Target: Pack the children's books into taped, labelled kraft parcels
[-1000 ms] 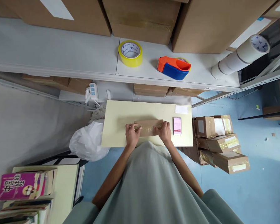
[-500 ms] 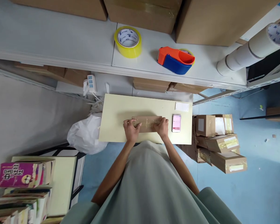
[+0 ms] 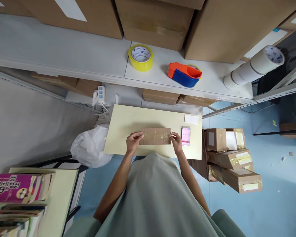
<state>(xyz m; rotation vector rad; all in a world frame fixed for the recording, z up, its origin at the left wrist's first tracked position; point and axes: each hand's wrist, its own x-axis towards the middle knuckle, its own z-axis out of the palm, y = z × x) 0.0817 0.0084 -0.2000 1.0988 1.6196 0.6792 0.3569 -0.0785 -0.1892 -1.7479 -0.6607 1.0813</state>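
Note:
A flat brown cardboard parcel [image 3: 155, 136] with clear tape across it lies on a small pale yellow table [image 3: 128, 121]. My left hand [image 3: 132, 141] grips its left end, fingers curled over the edge. At the parcel's right end is my right hand [image 3: 176, 142], fingers pinched on the edge. A pink phone [image 3: 186, 136] lies just right of my right hand. A white slip [image 3: 191, 119] sits at the table's far right corner.
On the grey shelf behind stand a yellow tape roll [image 3: 140, 57], an orange and blue tape dispenser [image 3: 184, 74] and big cardboard boxes [image 3: 155, 20]. Taped parcels [image 3: 233, 158] are stacked on the floor at right. A white plastic bag [image 3: 91, 148] lies left; books [image 3: 17, 191] at lower left.
Both hands have slid outward from the top of the parcel to its two ends. The parcel now shows nearly whole between them.

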